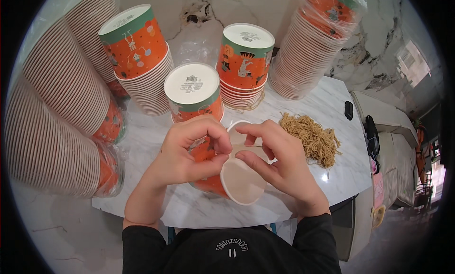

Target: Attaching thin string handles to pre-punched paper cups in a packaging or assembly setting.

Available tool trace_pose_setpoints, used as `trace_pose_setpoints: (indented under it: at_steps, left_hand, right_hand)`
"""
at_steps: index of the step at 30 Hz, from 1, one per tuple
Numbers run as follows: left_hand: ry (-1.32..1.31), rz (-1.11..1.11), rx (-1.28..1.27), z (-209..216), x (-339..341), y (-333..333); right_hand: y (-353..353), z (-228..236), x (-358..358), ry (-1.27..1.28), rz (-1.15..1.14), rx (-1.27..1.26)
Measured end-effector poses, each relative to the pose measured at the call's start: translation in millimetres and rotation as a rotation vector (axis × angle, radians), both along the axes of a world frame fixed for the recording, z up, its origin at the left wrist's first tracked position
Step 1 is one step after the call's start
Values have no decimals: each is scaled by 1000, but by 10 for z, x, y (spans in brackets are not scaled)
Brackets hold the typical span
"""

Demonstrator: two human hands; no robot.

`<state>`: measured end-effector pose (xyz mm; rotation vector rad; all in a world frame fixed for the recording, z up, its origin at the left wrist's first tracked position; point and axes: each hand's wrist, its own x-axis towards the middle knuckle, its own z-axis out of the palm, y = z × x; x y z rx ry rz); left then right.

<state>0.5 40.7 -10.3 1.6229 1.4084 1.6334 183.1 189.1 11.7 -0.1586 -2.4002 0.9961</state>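
Note:
Both my hands are raised over the near middle of the table, fingertips close together. The thumb and index finger of my left hand [194, 148] are pinched together; whatever is between them is too small to make out. My right hand [282, 162] has its thumb and index finger apart, with the other fingers curled behind. Below them lies an orange paper tub [244, 184] on its side, its white mouth toward me. Another white rim shows just behind it, partly covered by my hands. Right of my right hand rests a tangled heap of tan strings [313, 139].
Upside-down tubs stand behind my hands: a single-looking one [192, 86], a stack [246, 56] with string at its base, and a taller stack [137, 51]. Plastic-wrapped stacks [61, 127] line the left, another [310, 46] the back right. A small black object [349, 110] lies near the table's right edge.

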Motion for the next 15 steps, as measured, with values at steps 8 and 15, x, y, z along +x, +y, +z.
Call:
trace_pose_setpoints:
  at_steps: [8,15]
  left_hand:
    - [-268,-75,83,-194,167,150]
    - [-465,-259,-135,-244,248,133]
  right_hand:
    - [59,-32,47,65,167,-220]
    - [49,-55,84,109,244,-426]
